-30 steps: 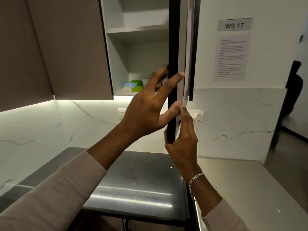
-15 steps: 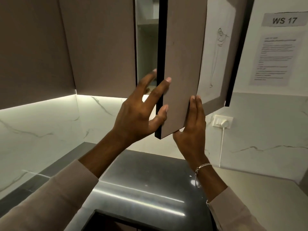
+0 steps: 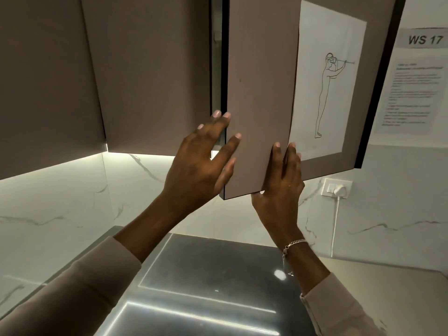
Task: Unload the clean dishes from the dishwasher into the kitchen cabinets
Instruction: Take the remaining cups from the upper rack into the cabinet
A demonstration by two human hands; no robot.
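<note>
Cabinet door [image 3: 261, 98]: swung from edge-on to a narrow gap, so the bowls inside are now hidden. Your hands: left hand [image 3: 196, 166] spread loose at its edge; right hand [image 3: 281, 187] flat, pressing its face. Loading here is likely finished.

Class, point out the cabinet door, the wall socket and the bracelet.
cabinet door [image 3: 261, 93], head view, bare front panel.
wall socket [image 3: 329, 188], head view, white faceplate beside the plug.
bracelet [image 3: 294, 244], head view, chain links across the wrist.

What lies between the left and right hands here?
In the head view, the lower corner of the cabinet door lies between them. The left hand is spread at its dark edge, and the right hand lies flat on its front.
</note>
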